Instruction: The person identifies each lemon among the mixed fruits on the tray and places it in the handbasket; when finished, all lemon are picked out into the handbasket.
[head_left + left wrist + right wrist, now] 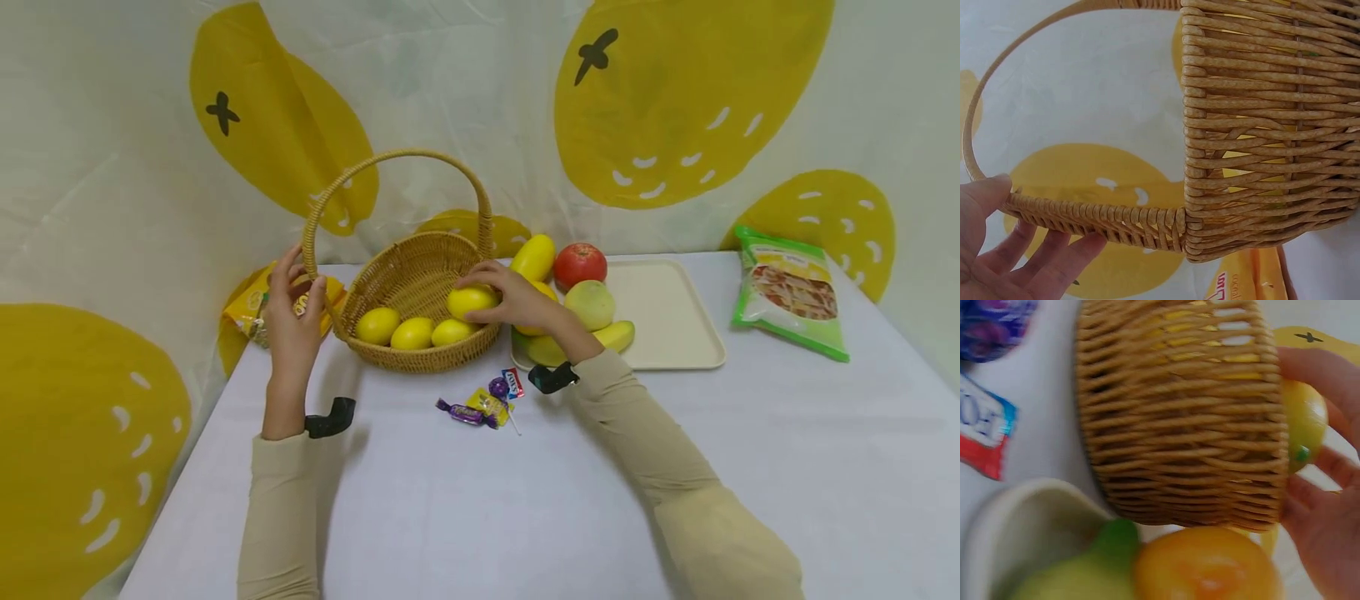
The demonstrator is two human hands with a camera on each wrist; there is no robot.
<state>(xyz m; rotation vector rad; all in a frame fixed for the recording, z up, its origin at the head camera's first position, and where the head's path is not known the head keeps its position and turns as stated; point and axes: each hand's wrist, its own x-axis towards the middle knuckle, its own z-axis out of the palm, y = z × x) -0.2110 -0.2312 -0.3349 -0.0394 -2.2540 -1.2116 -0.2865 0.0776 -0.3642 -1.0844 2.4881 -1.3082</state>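
Observation:
A wicker basket [420, 360] with a tall arched handle [408, 153] stands at the back of the table. Low on the handle's left side, my left hand [293, 329] holds it; in the left wrist view the thumb lies on one side of the handle [1097, 214] and the fingers on the other. My right hand [517, 297] grips a yellow lemon [469, 302] just inside the basket's right rim. In the right wrist view, the basket wall partly hides this lemon [1305, 425]. Three more lemons [412, 334] lie along the basket's front inside.
Right of the basket, a cream tray [667, 321] bears a red fruit [580, 265], a pale round fruit [590, 304], a banana [617, 336] and other fruit. Wrapped candies [468, 412] lie in front. A yellow bag [251, 312] sits left, a green-edged bag [791, 292] far right.

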